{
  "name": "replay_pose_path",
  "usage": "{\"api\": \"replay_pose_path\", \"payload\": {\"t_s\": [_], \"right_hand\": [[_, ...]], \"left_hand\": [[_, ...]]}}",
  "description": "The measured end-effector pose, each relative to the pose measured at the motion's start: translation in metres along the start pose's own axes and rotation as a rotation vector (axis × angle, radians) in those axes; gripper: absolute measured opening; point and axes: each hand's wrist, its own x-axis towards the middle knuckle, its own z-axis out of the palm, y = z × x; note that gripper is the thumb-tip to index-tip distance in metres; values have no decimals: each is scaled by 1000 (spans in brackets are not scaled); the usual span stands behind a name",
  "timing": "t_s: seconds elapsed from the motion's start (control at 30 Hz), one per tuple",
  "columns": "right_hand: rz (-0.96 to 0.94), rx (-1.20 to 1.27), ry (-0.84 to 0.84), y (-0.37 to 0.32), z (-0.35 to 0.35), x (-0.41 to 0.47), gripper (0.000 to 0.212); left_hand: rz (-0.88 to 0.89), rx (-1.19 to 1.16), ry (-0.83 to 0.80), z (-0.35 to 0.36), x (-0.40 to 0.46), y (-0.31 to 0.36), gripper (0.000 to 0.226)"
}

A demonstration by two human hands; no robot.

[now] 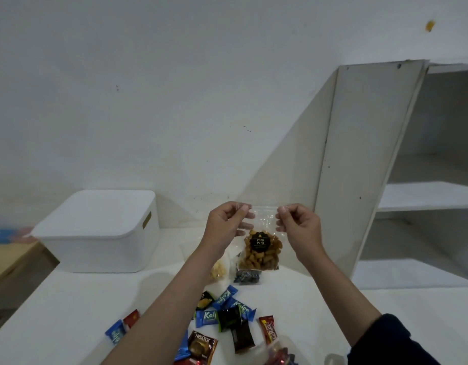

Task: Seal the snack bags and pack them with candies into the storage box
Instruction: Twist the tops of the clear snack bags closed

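Observation:
I hold a clear zip snack bag [260, 248] of brown snacks with a black label upright above the table. My left hand [226, 222] pinches the top strip at its left end. My right hand [297, 222] pinches the same strip at its right end. A white storage box [101, 233] with its lid on stands at the back left of the table. Two more snack bags lie under the held one: a pale yellow one [218, 271] and a dark one [247, 276]. Several wrapped candies [222, 312] are scattered on the table in front.
A white shelf unit [385, 167] stands to the right, its side panel close behind the held bag. The white table [69, 312] ends at the left over a wooden floor. A clear bag with red wrappers [280, 354] lies at the bottom edge.

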Motion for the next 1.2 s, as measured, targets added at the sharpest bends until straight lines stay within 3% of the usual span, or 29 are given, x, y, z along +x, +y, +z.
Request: {"api": "replay_pose_path", "payload": {"t_s": [0.33, 0.5, 0.67, 0.83, 0.93, 1.2], "right_hand": [[-32, 0, -46, -14, 5, -5, 25], [26, 14, -34, -17, 8, -8, 19], [-76, -216, -69, -24, 7, -6, 13], [-151, -602, -333, -43, 10, 0, 12], [-181, -731, -367, -48, 11, -1, 15], [-240, -640, -344, -47, 10, -4, 17]], "left_hand": [[87, 43, 43, 0, -2, 2, 17], [155, 42, 38, 1, 0, 7, 18], [196, 174, 17, 0, 0, 7, 18], [212, 281, -22, 0, -1, 8, 15], [213, 296, -28, 1, -3, 9, 17], [196, 294, -102, 1, -8, 12, 6]]}}
